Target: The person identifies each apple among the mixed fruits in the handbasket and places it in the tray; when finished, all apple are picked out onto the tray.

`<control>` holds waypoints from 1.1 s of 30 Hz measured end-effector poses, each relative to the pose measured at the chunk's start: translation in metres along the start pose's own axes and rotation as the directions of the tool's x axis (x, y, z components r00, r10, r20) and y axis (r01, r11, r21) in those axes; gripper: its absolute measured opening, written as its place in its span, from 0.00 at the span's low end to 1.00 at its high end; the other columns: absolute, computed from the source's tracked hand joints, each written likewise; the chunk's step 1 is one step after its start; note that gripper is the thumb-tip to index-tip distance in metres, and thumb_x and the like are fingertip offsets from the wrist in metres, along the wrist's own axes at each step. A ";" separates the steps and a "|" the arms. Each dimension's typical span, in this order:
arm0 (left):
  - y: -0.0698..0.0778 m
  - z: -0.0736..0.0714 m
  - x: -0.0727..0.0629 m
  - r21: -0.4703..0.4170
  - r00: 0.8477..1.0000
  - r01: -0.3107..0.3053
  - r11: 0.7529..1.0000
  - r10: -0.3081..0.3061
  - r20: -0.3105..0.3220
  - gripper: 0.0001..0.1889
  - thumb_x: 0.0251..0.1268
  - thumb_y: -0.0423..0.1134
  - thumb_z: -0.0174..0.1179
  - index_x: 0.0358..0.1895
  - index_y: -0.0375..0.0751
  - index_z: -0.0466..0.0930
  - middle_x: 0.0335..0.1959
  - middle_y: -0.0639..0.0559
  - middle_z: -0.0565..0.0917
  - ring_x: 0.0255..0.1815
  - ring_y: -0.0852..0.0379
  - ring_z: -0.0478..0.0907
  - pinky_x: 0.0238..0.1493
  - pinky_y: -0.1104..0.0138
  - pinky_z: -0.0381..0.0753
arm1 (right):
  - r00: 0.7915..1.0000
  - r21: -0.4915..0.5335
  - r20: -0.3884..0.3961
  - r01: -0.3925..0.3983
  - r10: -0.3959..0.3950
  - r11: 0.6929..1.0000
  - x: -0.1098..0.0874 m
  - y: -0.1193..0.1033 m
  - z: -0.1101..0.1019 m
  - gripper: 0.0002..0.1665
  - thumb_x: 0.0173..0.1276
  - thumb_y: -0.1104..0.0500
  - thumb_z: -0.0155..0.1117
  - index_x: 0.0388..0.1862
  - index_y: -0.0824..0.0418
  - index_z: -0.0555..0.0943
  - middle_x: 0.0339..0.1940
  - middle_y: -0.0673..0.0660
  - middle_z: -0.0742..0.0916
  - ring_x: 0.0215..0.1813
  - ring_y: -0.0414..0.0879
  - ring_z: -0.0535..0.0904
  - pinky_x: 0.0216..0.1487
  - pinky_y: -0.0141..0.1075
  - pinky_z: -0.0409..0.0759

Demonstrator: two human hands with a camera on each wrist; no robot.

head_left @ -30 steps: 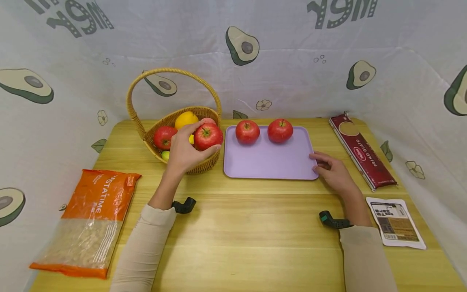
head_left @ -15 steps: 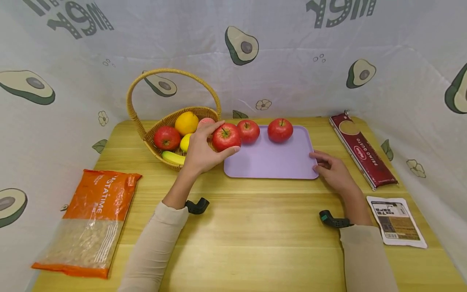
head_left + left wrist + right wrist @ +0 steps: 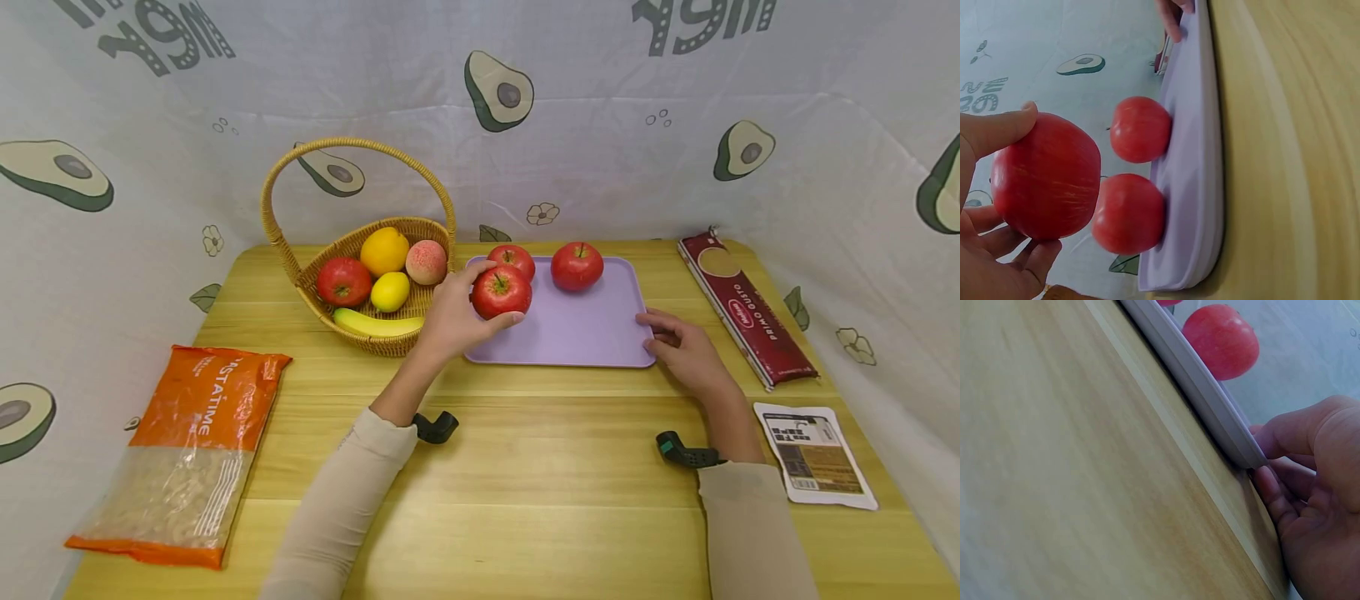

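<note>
My left hand (image 3: 450,321) holds a red apple (image 3: 501,293) between thumb and fingers, above the left part of a lilac tray (image 3: 581,329). In the left wrist view the held apple (image 3: 1047,178) hangs clear of the tray. Two more red apples rest along the tray's far side: the left one (image 3: 513,257) is partly hidden behind the held apple, the right one (image 3: 577,267) is in full sight. At the tray's right edge, near the front corner, my right hand (image 3: 686,357) pinches the rim, as the right wrist view shows.
Left of the tray stands a handled wicker basket (image 3: 431,228) with an apple, an orange, a peach, a lemon and a banana. An orange pasta bag (image 3: 183,454) lies at the left. A dark red packet (image 3: 746,308) and a white pouch (image 3: 815,456) lie at the right.
My left hand has carried the apple rightward from over the basket to over the tray's left part, uncovering the basket's fruit. The right hand has stayed at the tray's edge.
</note>
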State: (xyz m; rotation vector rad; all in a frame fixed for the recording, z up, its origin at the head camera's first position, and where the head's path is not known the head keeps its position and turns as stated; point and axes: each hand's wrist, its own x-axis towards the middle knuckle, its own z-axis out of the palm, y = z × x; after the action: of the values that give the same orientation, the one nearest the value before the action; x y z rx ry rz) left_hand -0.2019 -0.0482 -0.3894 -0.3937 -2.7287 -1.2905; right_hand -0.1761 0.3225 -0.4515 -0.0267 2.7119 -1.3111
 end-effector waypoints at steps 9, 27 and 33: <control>-0.003 0.023 0.004 0.059 0.998 -0.029 0.998 0.025 0.062 0.42 0.55 0.55 0.77 0.73 0.50 0.73 0.65 0.47 0.80 0.64 0.45 0.73 0.67 0.49 0.77 | 1.000 -0.001 -0.005 -0.005 0.005 1.000 0.000 0.000 0.000 0.26 0.81 0.59 0.55 0.76 0.60 0.72 0.82 0.64 0.66 0.74 0.62 0.69 0.50 0.09 0.65; -0.017 0.038 0.007 0.147 0.986 -0.004 0.989 -0.020 0.165 0.50 0.58 0.59 0.73 0.79 0.40 0.62 0.76 0.42 0.71 0.75 0.44 0.69 0.76 0.49 0.69 | 1.000 -0.007 -0.012 0.021 -0.021 1.000 0.000 -0.001 -0.001 0.26 0.81 0.59 0.54 0.75 0.61 0.73 0.82 0.65 0.67 0.72 0.63 0.70 0.49 0.08 0.64; -0.013 0.029 -0.002 0.133 0.977 -0.004 0.991 -0.025 0.212 0.54 0.57 0.61 0.73 0.82 0.43 0.56 0.81 0.44 0.63 0.79 0.44 0.64 0.78 0.48 0.66 | 1.000 -0.002 -0.009 0.028 -0.028 1.000 0.000 0.002 0.000 0.26 0.81 0.60 0.55 0.75 0.61 0.73 0.82 0.65 0.67 0.73 0.63 0.69 0.50 0.08 0.64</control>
State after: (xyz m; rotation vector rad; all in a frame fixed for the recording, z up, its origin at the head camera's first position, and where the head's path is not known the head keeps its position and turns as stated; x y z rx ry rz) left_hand -0.2031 -0.0340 -0.4176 -0.5343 -2.9762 -1.1198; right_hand -0.1764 0.3238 -0.4530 -0.0595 2.7300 -1.3196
